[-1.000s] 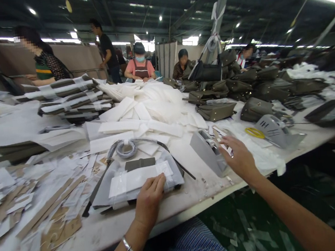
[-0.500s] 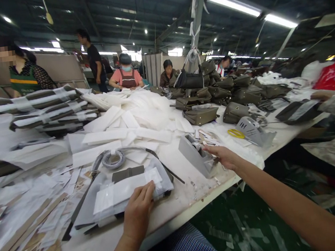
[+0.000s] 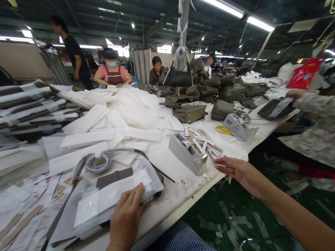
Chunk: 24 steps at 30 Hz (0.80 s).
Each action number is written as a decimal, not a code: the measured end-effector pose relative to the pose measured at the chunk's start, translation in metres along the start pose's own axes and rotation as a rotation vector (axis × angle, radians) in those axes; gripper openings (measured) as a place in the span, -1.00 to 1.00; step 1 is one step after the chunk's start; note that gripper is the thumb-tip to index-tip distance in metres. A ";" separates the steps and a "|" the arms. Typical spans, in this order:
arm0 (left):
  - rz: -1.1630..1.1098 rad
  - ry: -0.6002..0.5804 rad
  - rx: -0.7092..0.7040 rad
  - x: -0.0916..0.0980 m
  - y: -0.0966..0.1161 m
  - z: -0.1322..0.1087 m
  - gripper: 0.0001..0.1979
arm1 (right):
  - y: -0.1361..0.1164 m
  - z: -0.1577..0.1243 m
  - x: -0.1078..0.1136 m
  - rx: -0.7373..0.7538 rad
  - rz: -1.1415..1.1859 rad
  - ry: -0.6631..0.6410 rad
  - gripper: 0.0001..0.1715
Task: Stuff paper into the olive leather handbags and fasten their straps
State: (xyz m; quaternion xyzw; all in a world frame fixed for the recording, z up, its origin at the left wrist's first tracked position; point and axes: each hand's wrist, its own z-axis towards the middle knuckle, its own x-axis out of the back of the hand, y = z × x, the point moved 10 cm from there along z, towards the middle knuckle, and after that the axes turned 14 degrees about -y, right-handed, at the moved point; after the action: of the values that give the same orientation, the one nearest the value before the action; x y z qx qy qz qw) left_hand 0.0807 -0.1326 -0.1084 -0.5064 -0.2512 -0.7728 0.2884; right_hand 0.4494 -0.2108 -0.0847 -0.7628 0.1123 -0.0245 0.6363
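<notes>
My left hand (image 3: 128, 212) lies with fingers stretched over a flat olive-grey handbag (image 3: 117, 177) wrapped in white sheet and clear film. Its fingertips press on the white packing sheet (image 3: 103, 199) on top. A coiled, wrapped strap (image 3: 98, 163) sits at the bag's far edge. To the right stands a grey tape dispenser (image 3: 184, 153). My right hand (image 3: 241, 173) is just beside the dispenser's front end, over the table edge. Its fingers are fairly straight, with the tips drawn together; whatever thin thing may be between them cannot be made out.
Paper tags and strips (image 3: 23, 218) cover the table at left. Behind are white sheets (image 3: 114, 111), stacked wrapped bags (image 3: 14, 104) and piled olive handbags (image 3: 190, 114). Yellow-handled scissors (image 3: 223, 130) lie near a second dispenser (image 3: 237, 125). A co-worker's sleeve (image 3: 319, 102) reaches in at right.
My right hand has drawn back from the tape dispenser, rightward and towards me. My left hand stays on the wrapped bag. The view has turned a little to the right.
</notes>
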 end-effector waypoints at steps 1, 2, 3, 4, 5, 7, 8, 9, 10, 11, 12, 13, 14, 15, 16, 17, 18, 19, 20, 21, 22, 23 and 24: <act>0.006 0.000 0.000 0.000 0.000 0.000 -0.54 | 0.011 -0.002 0.003 -0.028 0.007 0.024 -0.58; 0.010 0.001 0.000 0.000 0.000 0.000 -0.55 | 0.021 -0.003 0.006 -0.054 0.018 0.047 -0.58; 0.013 0.003 0.002 0.000 0.000 0.000 -0.56 | 0.031 -0.004 0.008 -0.074 0.029 0.066 -0.59; 0.014 0.004 0.004 0.001 0.000 0.001 -0.57 | 0.040 -0.003 0.010 -0.086 0.039 0.080 -0.60; 0.013 0.007 0.004 0.001 0.001 0.001 -0.58 | 0.048 0.000 0.011 -0.090 0.047 0.090 -0.60; 0.012 0.012 0.003 0.003 0.002 0.001 -0.59 | 0.060 0.007 0.014 -0.076 0.051 0.101 -0.61; 0.014 0.013 0.001 0.003 0.002 0.001 -0.59 | 0.065 0.011 0.016 -0.067 0.042 0.104 -0.61; 0.018 0.012 0.001 0.004 0.002 0.001 -0.59 | 0.068 0.016 0.019 -0.059 0.021 0.109 -0.60; 0.024 0.012 0.002 0.004 0.002 0.001 -0.58 | 0.071 0.019 0.023 -0.054 -0.014 0.116 -0.59; 0.030 0.009 0.001 0.003 0.002 0.001 -0.58 | 0.072 0.022 0.028 -0.049 -0.070 0.130 -0.58; 0.036 0.006 0.001 0.003 0.002 0.001 -0.57 | 0.070 0.023 0.034 -0.044 -0.154 0.148 -0.58; 0.039 0.003 -0.001 0.002 0.002 0.001 -0.56 | 0.066 0.022 0.040 -0.032 -0.272 0.170 -0.61; 0.039 0.001 -0.003 0.002 0.002 0.001 -0.56 | 0.057 0.020 0.044 -0.004 -0.422 0.186 -0.65; 0.036 -0.002 -0.003 0.001 0.002 0.001 -0.55 | 0.045 0.016 0.045 0.043 -0.593 0.188 -0.69; 0.031 -0.004 -0.001 0.001 0.001 0.001 -0.55 | 0.031 0.012 0.040 0.107 -0.769 0.170 -0.73; 0.026 -0.005 0.004 0.001 0.001 0.001 -0.55 | 0.017 0.006 0.031 0.176 -0.937 0.126 -0.76; 0.021 -0.007 0.008 0.000 0.000 0.001 -0.54 | 0.004 0.001 0.019 0.246 -1.082 0.062 -0.77; 0.015 -0.011 0.011 0.000 0.000 0.001 -0.54 | -0.007 -0.005 0.004 0.308 -1.198 -0.014 -0.76; 0.009 -0.017 0.014 0.000 0.000 0.001 -0.54 | -0.016 -0.009 -0.012 0.356 -1.288 -0.100 -0.74; 0.003 -0.025 0.017 -0.001 0.000 0.002 -0.53 | -0.024 -0.012 -0.029 0.393 -1.361 -0.187 -0.72; -0.003 -0.032 0.020 -0.001 0.000 0.002 -0.52 | -0.031 -0.013 -0.046 0.423 -1.420 -0.265 -0.71; -0.009 -0.038 0.026 -0.001 0.000 0.002 -0.51 | -0.039 -0.014 -0.064 0.455 -1.464 -0.334 -0.70; -0.013 -0.041 0.033 -0.001 0.000 0.002 -0.50 | -0.046 -0.013 -0.084 0.487 -1.492 -0.399 -0.71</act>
State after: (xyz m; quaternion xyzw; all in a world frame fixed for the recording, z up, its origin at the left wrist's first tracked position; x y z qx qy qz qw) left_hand 0.0824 -0.1309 -0.1085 -0.5158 -0.2732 -0.7598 0.2864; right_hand 0.3722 -0.1984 -0.0289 -0.4667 -0.5502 -0.3299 0.6087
